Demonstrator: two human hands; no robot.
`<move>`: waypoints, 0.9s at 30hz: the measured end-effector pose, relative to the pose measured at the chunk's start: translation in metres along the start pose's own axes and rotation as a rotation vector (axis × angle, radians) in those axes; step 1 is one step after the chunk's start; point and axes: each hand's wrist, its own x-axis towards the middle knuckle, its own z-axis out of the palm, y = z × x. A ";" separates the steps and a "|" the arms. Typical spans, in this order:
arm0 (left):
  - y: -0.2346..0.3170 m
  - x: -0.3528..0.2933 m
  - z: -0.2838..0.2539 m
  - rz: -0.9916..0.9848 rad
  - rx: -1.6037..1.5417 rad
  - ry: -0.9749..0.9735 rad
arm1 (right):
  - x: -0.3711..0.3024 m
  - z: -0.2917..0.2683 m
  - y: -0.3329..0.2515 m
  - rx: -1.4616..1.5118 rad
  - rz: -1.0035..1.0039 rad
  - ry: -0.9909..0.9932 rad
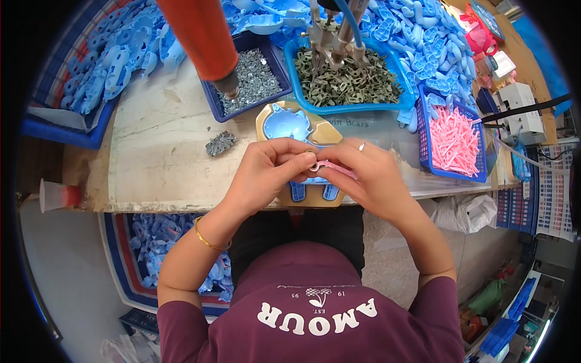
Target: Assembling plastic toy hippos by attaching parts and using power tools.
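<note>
Two bare hands meet at the middle of the frame around a pink strip (339, 169) with a ringed end.
The right hand (374, 176) pinches the strip between its fingers; the left hand (261, 172) has its fingers bent close together at the ringed end, though I cannot tell whether they grip it. Just behind and below them, a blue toy shell (286, 124) lies in a tan holder (328, 134) on the counter (163, 154). A small grey metal pile (221, 143) sits left of centre. At top centre stand a dark blue tray (213, 104) of metal bits and a bright blue tray (339, 109) of olive pieces; at right, a basket (458, 172) holds more pink strips. An orange tool (203, 39) hangs in the upper left.
</note>
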 end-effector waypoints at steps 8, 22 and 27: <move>0.003 -0.003 -0.019 0.227 0.262 0.266 | 0.012 0.023 0.015 -0.112 -0.026 -0.017; -0.020 -0.019 -0.038 0.745 1.137 0.122 | 0.021 0.044 0.031 -0.150 -0.102 -0.147; -0.030 -0.021 -0.030 0.796 1.416 -0.037 | 0.011 0.033 0.031 -0.181 -0.109 -0.136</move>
